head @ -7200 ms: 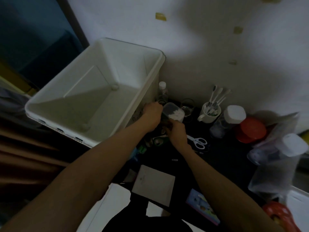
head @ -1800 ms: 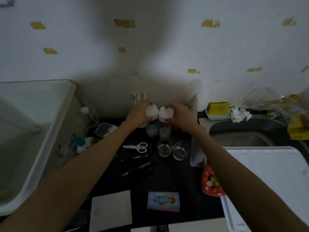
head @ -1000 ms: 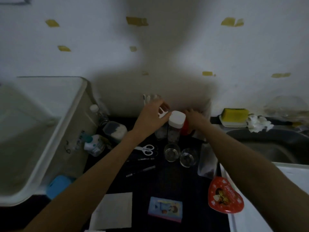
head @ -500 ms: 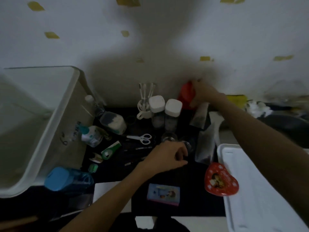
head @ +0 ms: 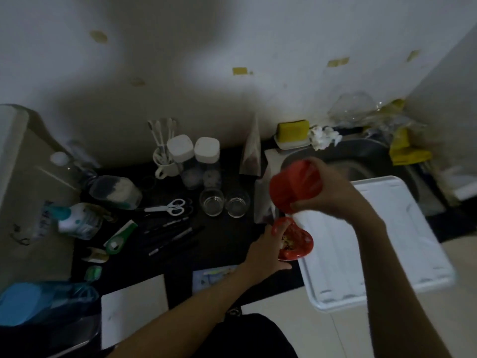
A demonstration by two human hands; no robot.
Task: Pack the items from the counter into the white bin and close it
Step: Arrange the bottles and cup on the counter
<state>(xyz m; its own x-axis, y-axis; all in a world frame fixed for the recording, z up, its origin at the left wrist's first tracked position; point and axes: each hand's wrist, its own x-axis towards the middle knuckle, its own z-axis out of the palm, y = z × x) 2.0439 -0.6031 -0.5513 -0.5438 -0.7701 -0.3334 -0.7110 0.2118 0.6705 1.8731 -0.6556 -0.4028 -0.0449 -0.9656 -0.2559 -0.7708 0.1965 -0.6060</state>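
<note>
The white bin point(head: 15, 161) stands at the left edge, only its near wall and rim in view. Its white lid point(head: 387, 244) lies flat at the right, beside the sink. My right hand point(head: 335, 192) grips a red container point(head: 294, 187) in the air above the lid's left end. Just below it, my left hand point(head: 268, 251) grips the left edge of a red heart-shaped tin point(head: 299, 241) lying on the dark counter. Two white-capped jars point(head: 193, 151), two glasses point(head: 223, 204), scissors point(head: 167, 206), pens point(head: 175, 233) and a mug of utensils point(head: 165, 164) stand on the counter.
Near the bin lie a powder-filled tub point(head: 116, 189), a pump bottle point(head: 77, 220), a green peeler point(head: 120, 237) and a blue-lidded container point(head: 25, 303). A white pad point(head: 134, 306) and a small card box point(head: 214, 277) lie at the front edge. A yellow sponge point(head: 293, 129) sits behind the sink point(head: 361, 156).
My right hand has carried the red container from the back wall forward and down over the lid. My left hand has moved right from the glasses to the heart tin.
</note>
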